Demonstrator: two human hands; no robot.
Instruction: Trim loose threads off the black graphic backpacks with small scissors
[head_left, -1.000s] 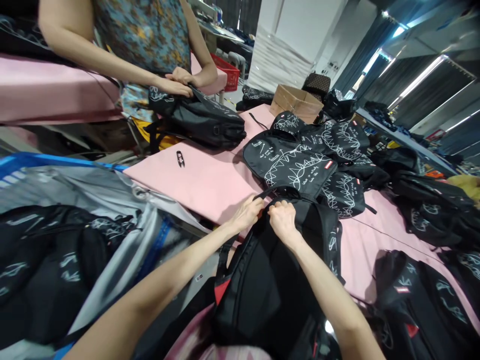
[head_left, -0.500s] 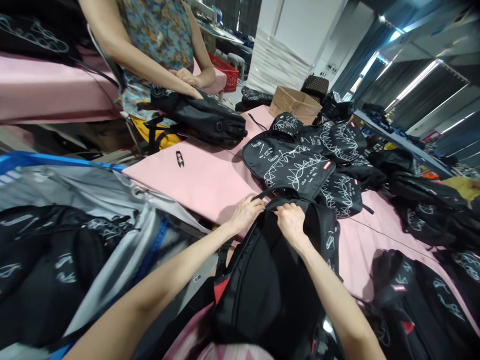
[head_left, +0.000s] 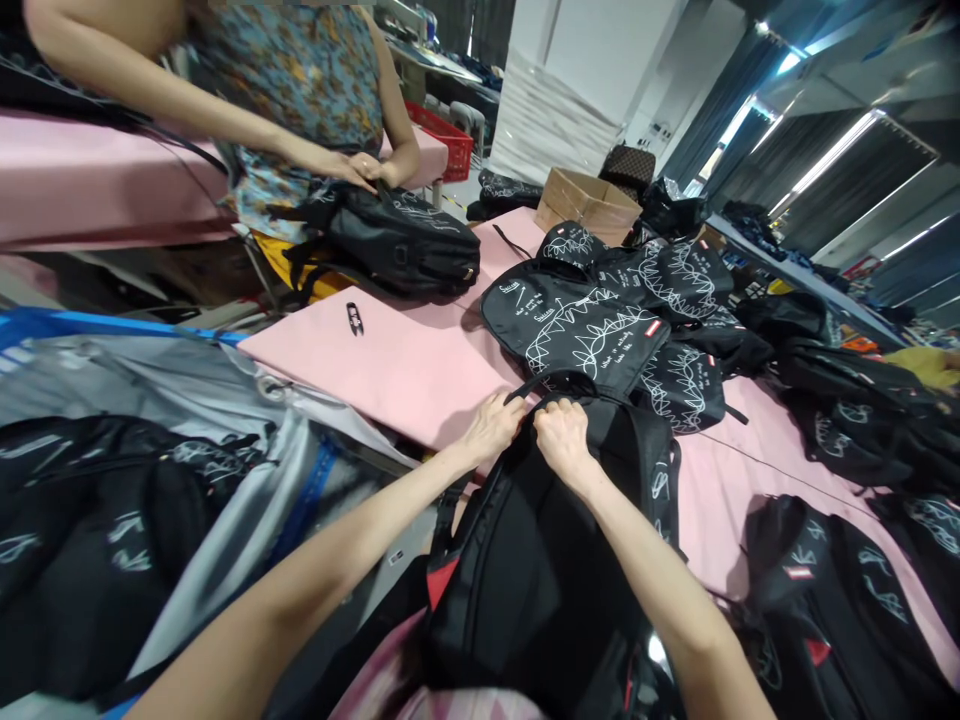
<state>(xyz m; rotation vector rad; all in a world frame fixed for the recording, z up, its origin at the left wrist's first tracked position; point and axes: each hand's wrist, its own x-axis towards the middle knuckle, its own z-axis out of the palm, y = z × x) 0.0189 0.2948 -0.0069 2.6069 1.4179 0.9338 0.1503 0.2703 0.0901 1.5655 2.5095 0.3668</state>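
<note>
A black backpack [head_left: 555,570] with a red side tab rests upright against my body, its plain padded side toward me. My left hand [head_left: 495,428] is closed on its upper left edge, near the loop of the top handle. Close beside it, my right hand [head_left: 564,440] is a fist gripping the top edge of the same backpack. What exactly lies between the fingers is hidden. Just beyond my hands lies a black backpack with white scribble print [head_left: 581,320], flat on the pink table [head_left: 405,370].
Across the table a co-worker's hands [head_left: 364,170] work on another black backpack [head_left: 397,235]. A grey-lined blue bin [head_left: 300,500] holding black bags stands at my left. More backpacks [head_left: 832,590] lie at right, and a cardboard box [head_left: 587,200] stands at the back.
My right hand has moved left along the backpack's top edge, closer to my left hand. The co-worker's hands have come together on top of their backpack, which has shifted slightly.
</note>
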